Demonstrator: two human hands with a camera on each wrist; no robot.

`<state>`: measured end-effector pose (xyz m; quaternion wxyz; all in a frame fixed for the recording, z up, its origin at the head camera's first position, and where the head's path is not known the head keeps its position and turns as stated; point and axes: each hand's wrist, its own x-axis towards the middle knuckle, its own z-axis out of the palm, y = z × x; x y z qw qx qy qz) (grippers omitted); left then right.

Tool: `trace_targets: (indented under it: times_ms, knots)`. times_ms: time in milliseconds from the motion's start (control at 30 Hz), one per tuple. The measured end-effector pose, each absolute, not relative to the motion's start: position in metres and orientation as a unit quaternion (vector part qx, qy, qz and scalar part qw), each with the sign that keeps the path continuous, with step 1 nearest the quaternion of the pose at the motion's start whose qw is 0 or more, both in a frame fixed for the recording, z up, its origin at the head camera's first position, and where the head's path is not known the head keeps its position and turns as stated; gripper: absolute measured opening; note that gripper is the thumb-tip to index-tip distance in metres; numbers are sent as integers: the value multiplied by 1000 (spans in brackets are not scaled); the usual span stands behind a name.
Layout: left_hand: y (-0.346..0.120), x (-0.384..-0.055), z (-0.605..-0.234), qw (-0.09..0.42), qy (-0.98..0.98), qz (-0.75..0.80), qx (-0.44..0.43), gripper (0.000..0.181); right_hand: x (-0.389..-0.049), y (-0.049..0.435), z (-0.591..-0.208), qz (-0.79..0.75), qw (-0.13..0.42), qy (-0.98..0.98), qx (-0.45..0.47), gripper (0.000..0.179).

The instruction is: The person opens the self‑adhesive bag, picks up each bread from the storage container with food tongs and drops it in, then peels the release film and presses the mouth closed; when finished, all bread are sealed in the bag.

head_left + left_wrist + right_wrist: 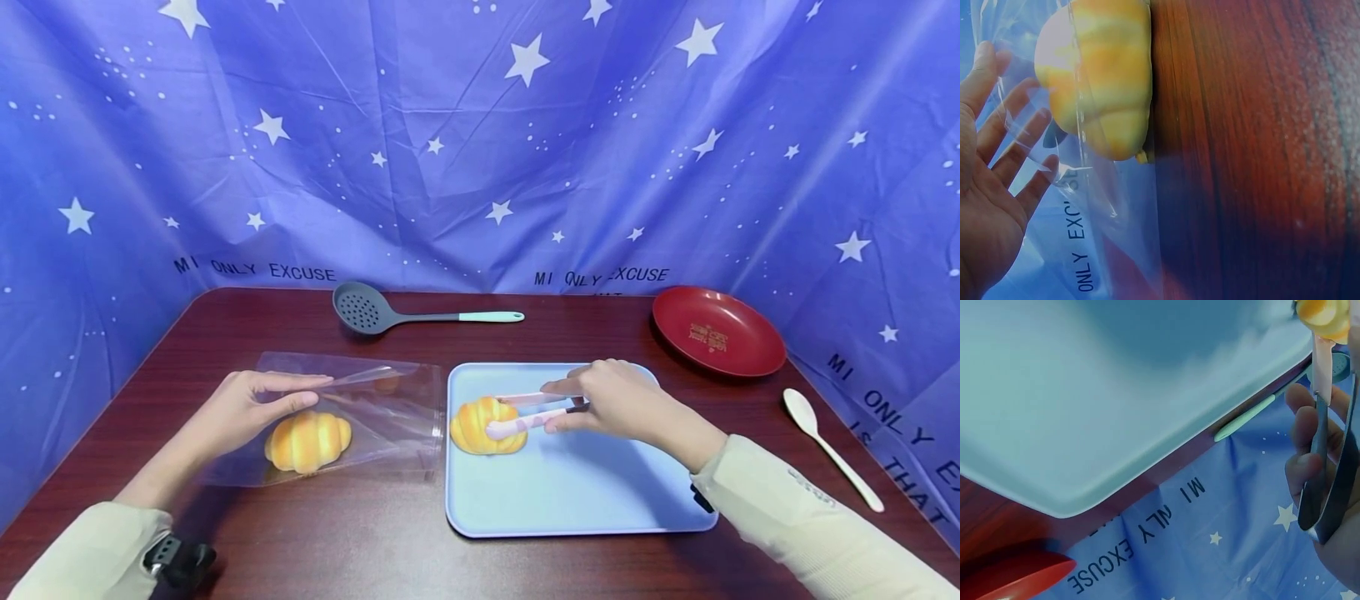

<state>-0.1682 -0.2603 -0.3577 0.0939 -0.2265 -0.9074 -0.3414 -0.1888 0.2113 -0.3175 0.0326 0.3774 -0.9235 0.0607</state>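
Observation:
A clear plastic bag (390,387) lies on the table at the left, with a golden bread roll (309,442) inside it. My left hand (251,408) is at the top film of the bag, above this roll. Its fingers (1021,150) are extended and spread against the film, the thumb apart from them. My right hand (615,396) grips metal tongs with pale pink and lilac tips (525,423). These tips stand on both sides of a second bread roll (480,427), at the left edge of the light blue tray (577,500).
Behind the bag and tray lies a grey slotted skimmer (362,308) with a mint handle. A red plate (720,329) is at the back right, and a white spoon (832,450) lies near the right edge. A blue starry curtain (450,108) hangs around the table.

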Motion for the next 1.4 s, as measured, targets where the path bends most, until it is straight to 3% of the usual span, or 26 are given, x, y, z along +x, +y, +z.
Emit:
trace_targets:
  times_ms: [500, 1067, 1233, 1400]
  knots:
    - [-259, -169, -357, 93, -909, -337, -228, 26, -179, 209, -326, 42, 111, -922, 368, 37]
    - [-260, -167, -356, 92, -916, -326, -216, 27, -170, 213, -320, 73, 180, -908, 370, 45]
    - [-260, -166, -356, 91, -917, -323, -214, 27, -171, 203, -315, 79, 209, -896, 385, 51]
    - [-259, -167, -356, 94, -919, -318, -212, 27, -171, 185, -311, 71, 220, -890, 392, 46]
